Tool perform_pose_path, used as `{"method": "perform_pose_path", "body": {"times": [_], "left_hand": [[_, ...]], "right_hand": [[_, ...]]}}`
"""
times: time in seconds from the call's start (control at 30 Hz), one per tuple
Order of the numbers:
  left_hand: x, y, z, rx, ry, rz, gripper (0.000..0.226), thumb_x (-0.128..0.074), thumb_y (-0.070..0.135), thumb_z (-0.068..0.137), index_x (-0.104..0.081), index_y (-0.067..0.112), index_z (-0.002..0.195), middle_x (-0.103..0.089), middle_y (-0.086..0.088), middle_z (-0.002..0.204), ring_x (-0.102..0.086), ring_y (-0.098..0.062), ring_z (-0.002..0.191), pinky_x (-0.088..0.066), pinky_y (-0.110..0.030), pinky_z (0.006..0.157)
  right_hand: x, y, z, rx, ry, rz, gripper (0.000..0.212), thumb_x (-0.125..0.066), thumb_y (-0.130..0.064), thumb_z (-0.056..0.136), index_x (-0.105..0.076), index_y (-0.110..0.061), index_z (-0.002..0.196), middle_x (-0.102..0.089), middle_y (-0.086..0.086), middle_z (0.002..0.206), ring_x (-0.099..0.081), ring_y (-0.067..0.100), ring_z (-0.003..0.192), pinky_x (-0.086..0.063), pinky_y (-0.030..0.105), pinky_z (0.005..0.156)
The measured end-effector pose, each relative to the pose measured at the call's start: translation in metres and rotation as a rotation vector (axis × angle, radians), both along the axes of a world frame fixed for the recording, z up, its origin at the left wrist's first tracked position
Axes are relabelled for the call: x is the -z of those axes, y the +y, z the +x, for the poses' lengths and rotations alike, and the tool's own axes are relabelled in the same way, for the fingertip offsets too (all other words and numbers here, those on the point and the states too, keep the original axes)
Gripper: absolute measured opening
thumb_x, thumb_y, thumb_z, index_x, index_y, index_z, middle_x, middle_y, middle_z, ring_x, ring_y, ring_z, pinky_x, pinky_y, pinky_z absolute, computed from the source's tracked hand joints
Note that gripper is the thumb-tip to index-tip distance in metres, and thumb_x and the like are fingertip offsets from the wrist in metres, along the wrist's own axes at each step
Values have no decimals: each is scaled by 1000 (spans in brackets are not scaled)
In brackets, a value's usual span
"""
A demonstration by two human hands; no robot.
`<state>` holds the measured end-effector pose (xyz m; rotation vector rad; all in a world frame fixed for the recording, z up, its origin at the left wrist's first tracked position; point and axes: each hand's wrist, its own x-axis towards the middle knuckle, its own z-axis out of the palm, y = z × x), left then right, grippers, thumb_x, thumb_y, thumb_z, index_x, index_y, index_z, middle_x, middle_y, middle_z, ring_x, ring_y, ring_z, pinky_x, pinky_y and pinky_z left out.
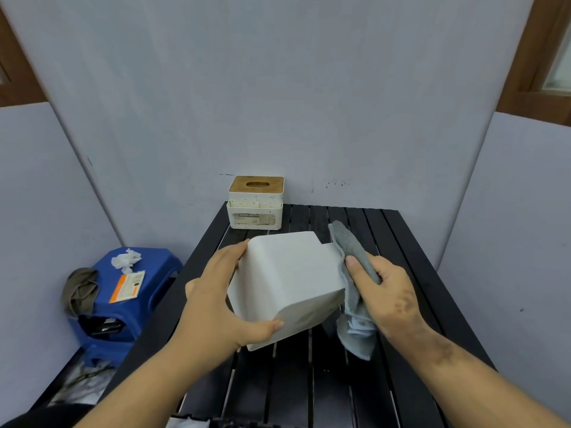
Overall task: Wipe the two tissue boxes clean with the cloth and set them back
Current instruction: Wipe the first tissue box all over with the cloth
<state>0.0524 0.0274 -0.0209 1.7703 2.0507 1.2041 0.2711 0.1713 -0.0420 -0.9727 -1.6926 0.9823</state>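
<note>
Hands [216, 304] around tilted tissue box [287, 285] (opening hidden), cloth [355, 310] alongside.

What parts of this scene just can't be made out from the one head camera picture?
- The white tissue box: its far side is turned away from the camera, and the left hand covers one edge.
- The grey cloth: partly wrapped inside the right hand.
- The far tissue box: its label print is too small to read fully.

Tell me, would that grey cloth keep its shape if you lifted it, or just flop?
Probably flop. The cloth already sags in loose folds below the right hand, and it bends around the white box edge, so it looks soft. It seems light too: a few fingers hold it up. Its towel-like surface likely grips rather than slips.
</note>
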Motion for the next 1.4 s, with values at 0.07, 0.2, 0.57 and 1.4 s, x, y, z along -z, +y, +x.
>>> {"method": "perform_pose_path", "body": {"times": [0.07, 0.2, 0.57, 1.4], "left_hand": [[1, 0, -2, 1, -5, 0, 103, -82, 66, 47, -28, 66, 135, -38, 40, 139, -43, 1, 132, -35, -41, 106], [3, 2, -3, -8, -28, 12, 104, -83, 67, 45, -30, 65, 135, -39, 38, 139, -44, -2, 131, -38, -43, 108], [1, 2, 3, 44, 23, 19, 103, -82, 63, 48, -26, 66, 134, -36, 36, 140, -39, 8, 129, -34, -41, 106], [-5, -5, -13, 106, 15, -115, 120, -78, 79, 53, -16, 54, 152, -27, 35, 151, -36, -5, 140, -40, -49, 115]], "right_hand": [[1, 0, -1, 53, -71, 121, 16, -63, -29, 94, -66, -28, 78, -55, 8, 79, -56, 18, 67, -49, 19, 60], [-7, -10, -5, -18, -252, 458, 27, -60, -39, 92, -69, -30, 115, -45, -6, 89, -50, 16, 85, -51, 38, 71], [-13, 4, 3, -11, -208, 297, 9, -66, -33, 91, -70, -36, 99, -51, -1, 86, -56, 15, 76, -51, 22, 66], [-14, 8, 13, -151, 166, -288, 23, -72, -19, 87, -72, -20, 110, -76, 4, 100, -72, 25, 96, -58, 45, 89]]}}
